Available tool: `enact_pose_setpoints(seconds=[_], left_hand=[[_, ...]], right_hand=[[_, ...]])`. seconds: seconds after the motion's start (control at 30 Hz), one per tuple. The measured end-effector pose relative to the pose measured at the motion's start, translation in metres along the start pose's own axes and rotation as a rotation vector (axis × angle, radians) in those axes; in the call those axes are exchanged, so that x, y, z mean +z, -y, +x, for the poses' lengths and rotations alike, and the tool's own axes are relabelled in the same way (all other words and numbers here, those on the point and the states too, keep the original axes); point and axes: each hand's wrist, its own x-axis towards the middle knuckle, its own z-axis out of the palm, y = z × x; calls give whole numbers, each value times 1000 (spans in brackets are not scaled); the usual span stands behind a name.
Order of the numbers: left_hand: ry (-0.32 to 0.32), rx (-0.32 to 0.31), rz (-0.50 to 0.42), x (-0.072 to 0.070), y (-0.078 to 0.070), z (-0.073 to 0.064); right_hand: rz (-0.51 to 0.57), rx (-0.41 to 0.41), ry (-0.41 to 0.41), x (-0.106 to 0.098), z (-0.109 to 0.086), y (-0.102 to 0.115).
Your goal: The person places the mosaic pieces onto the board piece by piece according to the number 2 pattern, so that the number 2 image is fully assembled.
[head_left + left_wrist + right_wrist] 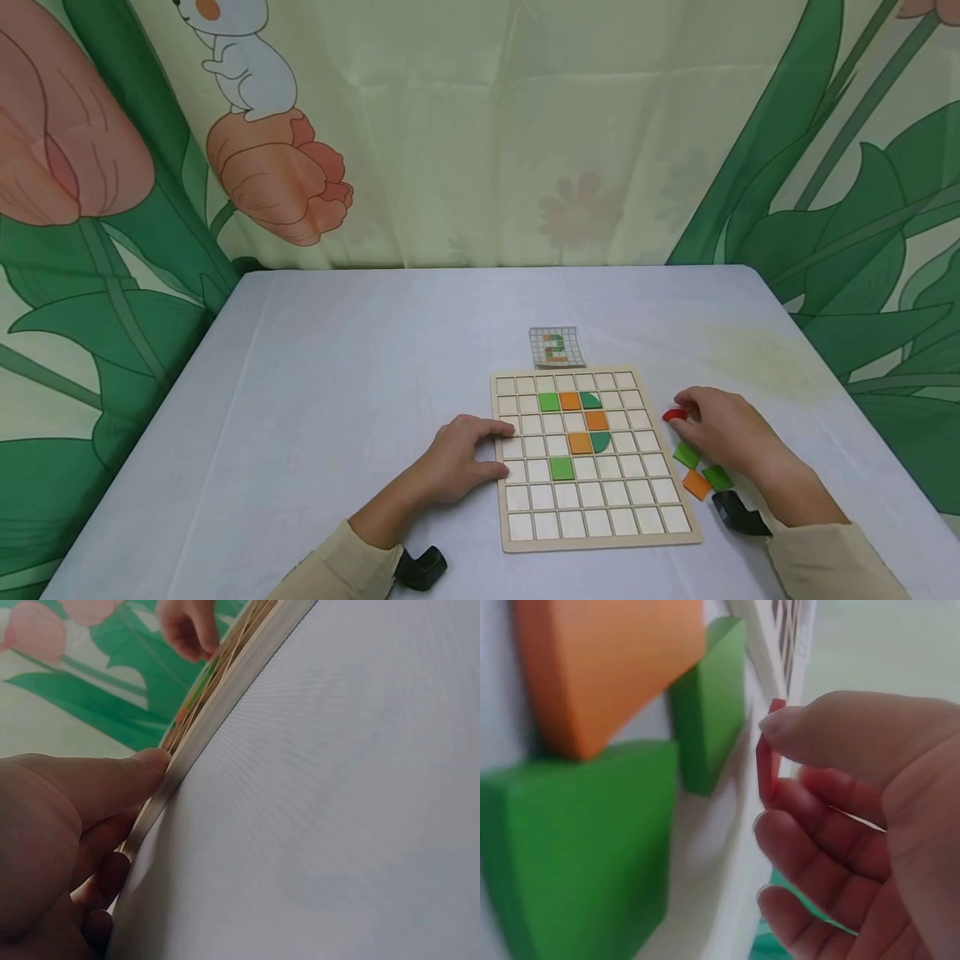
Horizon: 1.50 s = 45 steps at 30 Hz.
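Head view: left hand [459, 460] touches board [592, 496], right hand [729, 432] pinches red piece [673, 414].

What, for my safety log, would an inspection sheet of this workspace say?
Surface: white cloth, yellowish patch far right.
Job's things: board bearing seven coloured pieces; card behind it; two green squares and one orange square loose beside it.
Clutter: nothing seen.
Hands: left hand touches the board's left edge; right hand pinches a red piece.
Cables: nothing seen.
Surroundings: curtain printed with flowers, leaves and a white animal.
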Motion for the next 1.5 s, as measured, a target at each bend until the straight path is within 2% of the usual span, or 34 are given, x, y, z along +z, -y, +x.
enact_pose_setpoints(seconds=[0.2, 0.43, 0.77, 1.03, 1.3, 1.5], left_hand=[[-3, -7, 3, 0, 0, 0], [-2, 1, 0, 1, 1, 1], [5, -15, -1, 0, -1, 0], [7, -20, 0, -1, -2, -1], [6, -25, 6, -1, 0, 1], [6, -23, 10, 1, 0, 1]], right_hand=[[18, -38, -29, -2, -2, 9], [67, -102, -22, -5, -4, 29], [33, -173, -30, -4, -1, 61], [19, -252, -4, -3, 4, 75], [73, -326, 50, 5, 8, 85], [49, -402, 30, 10, 10, 93]])
